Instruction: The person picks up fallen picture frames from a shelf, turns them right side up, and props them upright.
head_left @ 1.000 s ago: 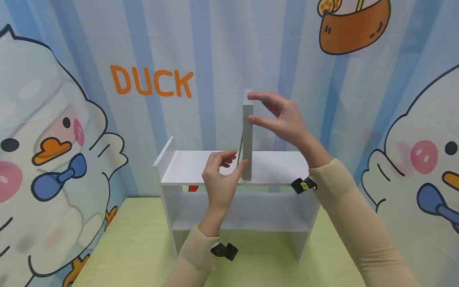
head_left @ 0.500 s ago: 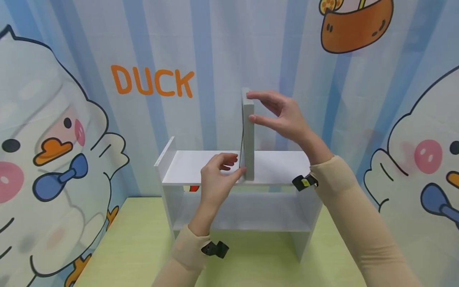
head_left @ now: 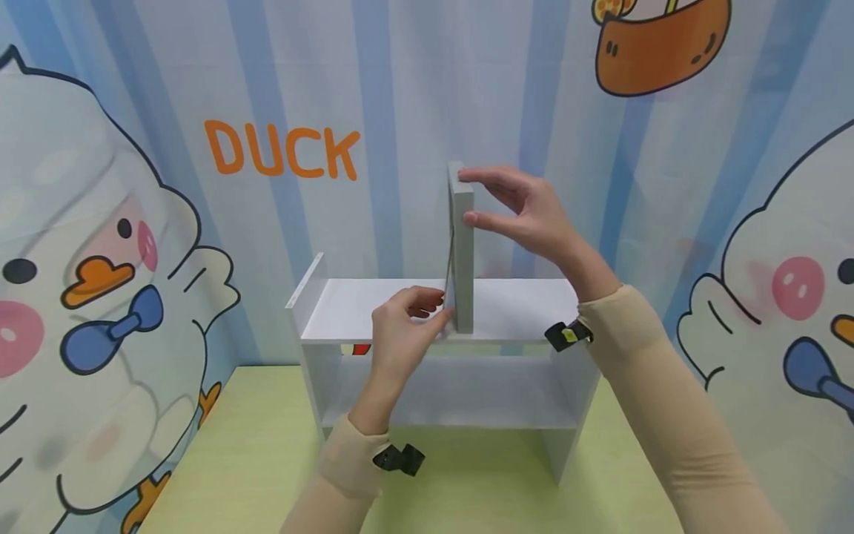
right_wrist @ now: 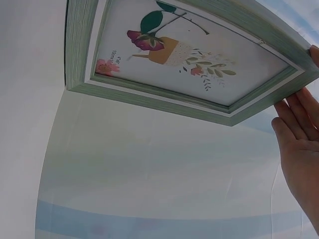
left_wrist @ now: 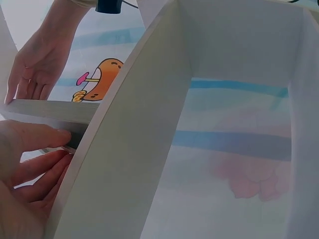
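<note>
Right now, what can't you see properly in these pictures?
Frame's front: hidden in the head view, because it's turned edge-on.
Frame's upper part: cut off by the right wrist view's top edge.
Tiny print: too small to read fully, right wrist view.
Left hand: partly cut off by the left wrist view's left edge.
Right hand: partly cut off by the right wrist view's right edge.

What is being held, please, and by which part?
The right hand holds the picture frame near its top; the left hand is lower, its hold unclear.
</note>
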Tool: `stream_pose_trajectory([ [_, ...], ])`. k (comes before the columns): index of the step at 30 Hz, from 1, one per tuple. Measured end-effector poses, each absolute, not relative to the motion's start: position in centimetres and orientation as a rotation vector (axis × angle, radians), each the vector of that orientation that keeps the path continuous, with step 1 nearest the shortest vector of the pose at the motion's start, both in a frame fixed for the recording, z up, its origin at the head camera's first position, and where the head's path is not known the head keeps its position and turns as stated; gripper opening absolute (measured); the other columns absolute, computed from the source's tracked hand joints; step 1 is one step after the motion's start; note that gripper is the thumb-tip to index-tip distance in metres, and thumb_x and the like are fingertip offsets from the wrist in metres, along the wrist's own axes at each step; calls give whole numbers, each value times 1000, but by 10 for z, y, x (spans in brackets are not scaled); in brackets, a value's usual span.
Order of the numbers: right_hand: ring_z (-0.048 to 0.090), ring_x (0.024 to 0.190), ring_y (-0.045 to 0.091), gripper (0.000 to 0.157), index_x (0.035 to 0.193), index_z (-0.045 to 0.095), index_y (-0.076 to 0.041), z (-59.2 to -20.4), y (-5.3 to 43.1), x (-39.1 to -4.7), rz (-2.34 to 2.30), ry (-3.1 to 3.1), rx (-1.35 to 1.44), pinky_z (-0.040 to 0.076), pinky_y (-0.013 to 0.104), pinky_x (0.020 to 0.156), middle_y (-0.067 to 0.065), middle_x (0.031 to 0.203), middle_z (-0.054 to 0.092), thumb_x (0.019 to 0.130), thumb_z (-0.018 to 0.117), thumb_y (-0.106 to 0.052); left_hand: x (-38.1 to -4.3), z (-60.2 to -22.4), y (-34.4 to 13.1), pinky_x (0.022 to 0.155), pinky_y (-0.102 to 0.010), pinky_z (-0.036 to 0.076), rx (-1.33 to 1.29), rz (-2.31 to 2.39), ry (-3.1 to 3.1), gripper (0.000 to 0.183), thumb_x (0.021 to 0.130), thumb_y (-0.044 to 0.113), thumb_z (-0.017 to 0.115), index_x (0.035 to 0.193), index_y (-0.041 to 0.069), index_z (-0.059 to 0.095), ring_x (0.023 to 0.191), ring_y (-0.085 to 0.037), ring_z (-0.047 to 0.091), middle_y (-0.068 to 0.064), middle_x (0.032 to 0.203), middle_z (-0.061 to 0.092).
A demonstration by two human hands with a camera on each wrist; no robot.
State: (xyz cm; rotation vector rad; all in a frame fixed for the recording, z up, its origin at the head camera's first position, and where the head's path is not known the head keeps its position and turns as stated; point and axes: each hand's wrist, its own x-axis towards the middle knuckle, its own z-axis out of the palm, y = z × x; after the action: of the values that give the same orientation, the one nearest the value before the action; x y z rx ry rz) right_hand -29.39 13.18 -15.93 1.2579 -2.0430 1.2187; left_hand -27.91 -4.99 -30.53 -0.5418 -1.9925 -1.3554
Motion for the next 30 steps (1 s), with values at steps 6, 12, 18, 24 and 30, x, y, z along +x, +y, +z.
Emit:
stream_pose_trajectory([
  [6, 43, 121, 18, 45, 119, 52, 2, -157, 128, -294, 1176, -2078, 1249, 31, 32, 104, 13, 123, 51, 77, 66, -3, -281, -302, -57, 62, -22, 52, -505, -1323, -1982, 16, 72, 11, 70, 88, 8, 69, 67, -9, 61, -2, 80, 67],
  [12, 44, 120, 19, 45, 119, 52, 3, -157, 122, -295, 1178, -2060, 1294, 31, 34, 103, 14, 123, 52, 77, 66, -3, -283, -299, -70, 62, -24, 53, -490, -1337, -1953, 14, 70, 5, 68, 84, 7, 69, 66, -11, 62, -3, 77, 66],
  [18, 43, 120, 21, 44, 118, 52, 4, -157, 114, -296, 1166, -2034, 1333, 31, 33, 104, 16, 122, 51, 76, 66, -1, -286, -298, -86, 62, -24, 53, -487, -1346, -1931, 13, 71, 3, 66, 83, 7, 69, 67, -11, 63, -4, 77, 66],
  [24, 44, 120, 25, 44, 117, 52, 6, -157, 106, -296, 1141, -2006, 1389, 31, 33, 103, 19, 121, 51, 75, 66, 2, -288, -297, -99, 61, -28, 54, -463, -1328, -1927, 14, 72, 1, 65, 84, 6, 70, 68, -15, 64, -7, 79, 67],
  [30, 44, 119, 27, 43, 115, 53, 7, -155, 98, -293, 1096, -1999, 1402, 33, 30, 102, 20, 120, 53, 75, 66, 1, -287, -295, -107, 62, -25, 53, -416, -1312, -1990, 15, 72, 4, 66, 85, 8, 70, 68, -13, 63, -4, 79, 67],
])
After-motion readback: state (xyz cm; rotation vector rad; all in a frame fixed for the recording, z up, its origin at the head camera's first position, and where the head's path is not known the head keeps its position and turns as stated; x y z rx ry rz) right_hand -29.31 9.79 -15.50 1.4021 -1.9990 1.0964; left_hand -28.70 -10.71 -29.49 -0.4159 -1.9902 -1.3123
